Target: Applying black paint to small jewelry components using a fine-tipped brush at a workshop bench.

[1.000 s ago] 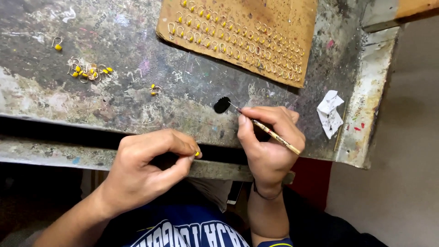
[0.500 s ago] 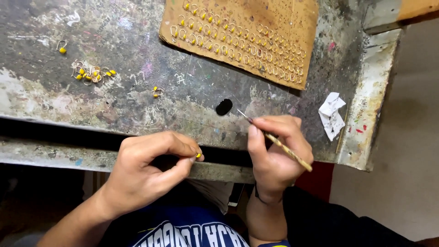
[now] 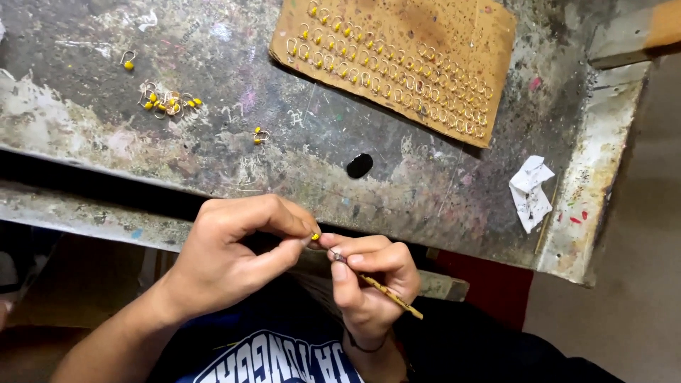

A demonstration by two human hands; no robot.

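Note:
My left hand (image 3: 234, 255) pinches a tiny yellow bead on a wire hook (image 3: 315, 236) between thumb and forefinger, just below the front edge of the stained workbench (image 3: 213, 142). My right hand (image 3: 369, 280) grips a thin paint-flecked brush (image 3: 386, 291) like a pen, its tip touching the bead. A black paint blob (image 3: 360, 165) sits on the bench above both hands. A brown cardboard sheet (image 3: 425, 42) at the back holds rows of several yellow-beaded hooks.
Loose yellow-beaded hooks lie at the left in a cluster (image 3: 167, 101), with one single (image 3: 128, 62) and a pair (image 3: 260, 135). A crumpled white paper (image 3: 530, 191) rests near the right edge. A wooden ledge (image 3: 85, 216) runs under the bench front.
My right hand pulled the brush back from the black paint blob and down to the left, bringing its tip to the bead in my left hand. The left hand barely moved.

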